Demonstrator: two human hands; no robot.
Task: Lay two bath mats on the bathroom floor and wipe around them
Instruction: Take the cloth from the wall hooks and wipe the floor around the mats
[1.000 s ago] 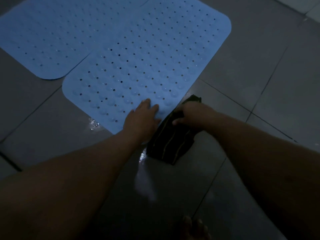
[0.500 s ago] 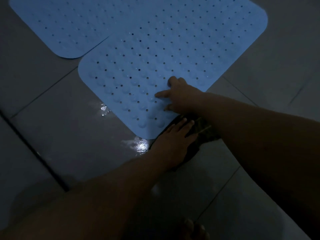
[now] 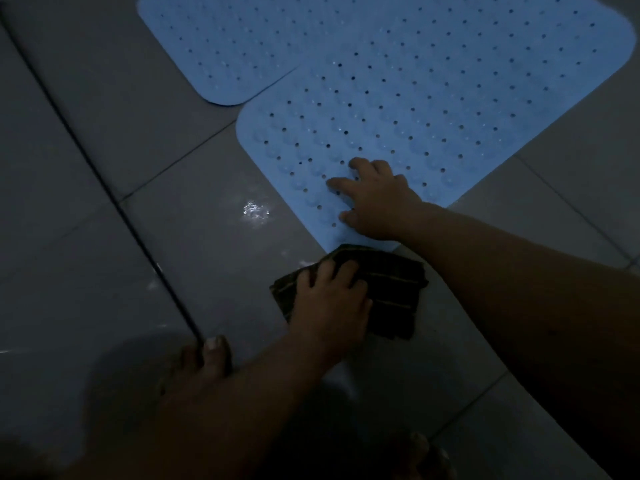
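Observation:
Two light-blue perforated bath mats lie flat on the grey tiled floor; the near mat [image 3: 433, 109] overlaps the edge of the far mat [image 3: 221, 46]. My right hand [image 3: 375, 199] rests on the near mat's closest corner with its fingers spread. Just below that corner, a dark cloth [image 3: 394, 292] with thin pale stripes lies on the tiles. My left hand [image 3: 329, 299] presses down on the cloth's left half and covers part of it.
A wet, shiny patch [image 3: 255, 211] glints on the tile left of the near mat. A dark groove [image 3: 104, 188] runs diagonally across the floor at left. My bare toes [image 3: 214, 355] show near it, with more toes [image 3: 426, 452] at the bottom.
The hands swapped: my right hand left the cloth and went onto the mat's corner, while my left hand came off the mat onto the cloth. The view shifted left.

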